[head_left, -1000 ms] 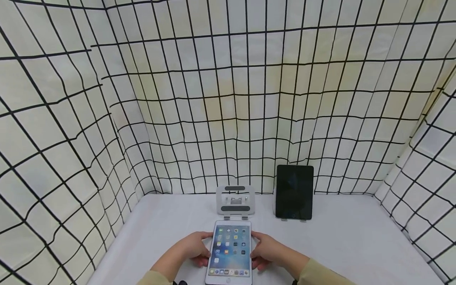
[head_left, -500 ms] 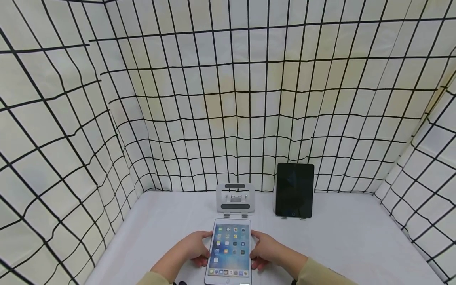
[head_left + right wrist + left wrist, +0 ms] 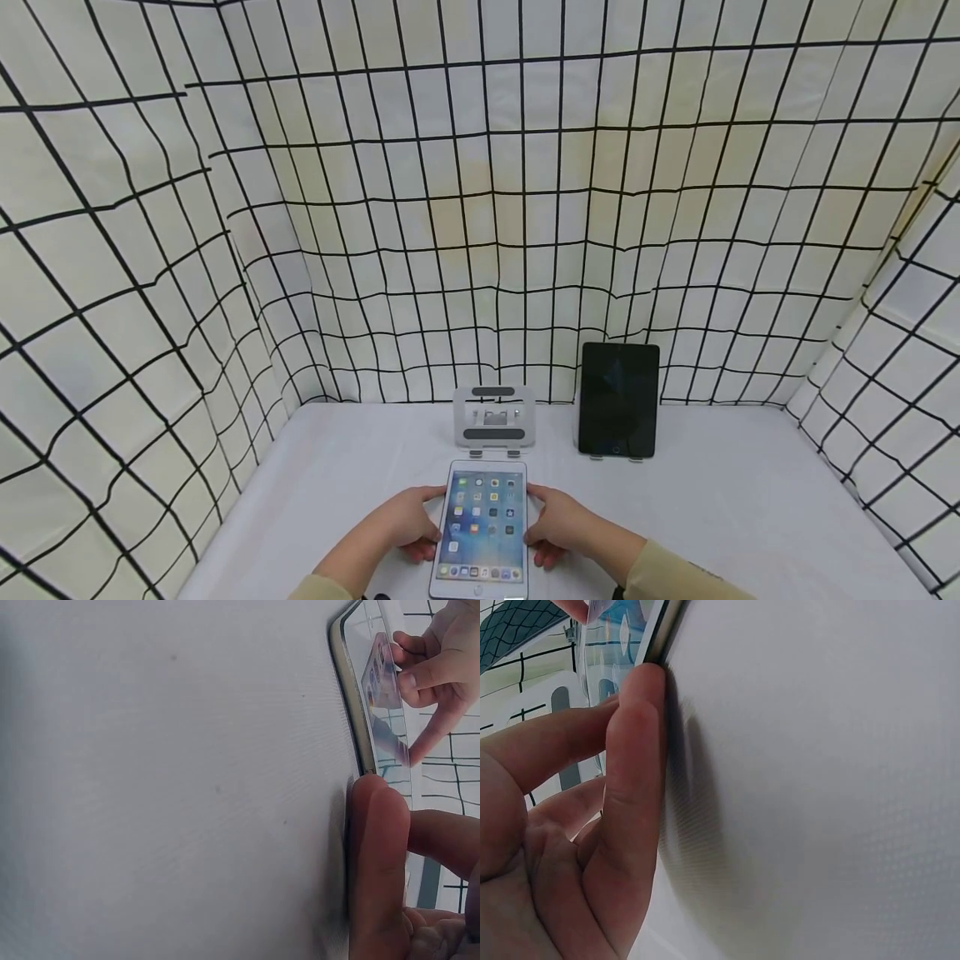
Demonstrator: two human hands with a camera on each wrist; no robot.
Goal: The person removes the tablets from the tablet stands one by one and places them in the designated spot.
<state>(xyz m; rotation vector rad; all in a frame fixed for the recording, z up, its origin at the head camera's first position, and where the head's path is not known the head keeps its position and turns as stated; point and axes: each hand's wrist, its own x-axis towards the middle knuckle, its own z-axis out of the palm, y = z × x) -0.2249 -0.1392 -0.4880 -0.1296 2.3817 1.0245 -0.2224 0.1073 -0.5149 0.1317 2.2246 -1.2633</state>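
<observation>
White walls (image 3: 540, 221) crossed by black grid lines rise behind a white bench (image 3: 720, 508). Near its front edge is a white tablet (image 3: 482, 529), screen up and lit, directly between the person's hands. Left hand (image 3: 410, 518) and right hand (image 3: 559, 521) grip its opposite long edges, neither plainly nearer. Its long axis runs away from the person, the far end leaning slightly right and pointing at a pale stand (image 3: 495, 434) just beyond; the home-button end faces the person. Shadows blur its underside, so whether it touches the bench is hard to tell. Farther right, a dark tablet (image 3: 618, 400) stands propped.
</observation>
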